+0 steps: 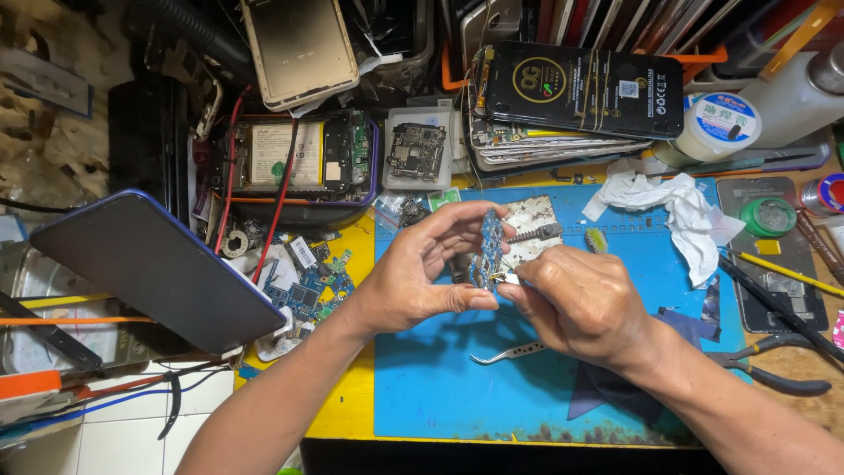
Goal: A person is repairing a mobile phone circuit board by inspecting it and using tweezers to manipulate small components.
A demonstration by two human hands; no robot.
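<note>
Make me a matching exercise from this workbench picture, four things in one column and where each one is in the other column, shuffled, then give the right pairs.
Things:
1. small blue circuit board
2. curved tweezers
3. white crumpled tissue
4. dark phone

Places:
A. far left, propped up at a tilt
B. on the blue mat under the right hand
C. held on edge by the left hand
D. on the mat's upper right part

Pairs: 1-C, 2-B, 3-D, 4-A

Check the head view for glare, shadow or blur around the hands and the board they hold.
Head view: sharp and evenly lit; left hand and right hand pinch the blue circuit board with no motion blur; soft shadows on the blue mat; mild sheen on the dark phone; edges bow slightly.
</note>
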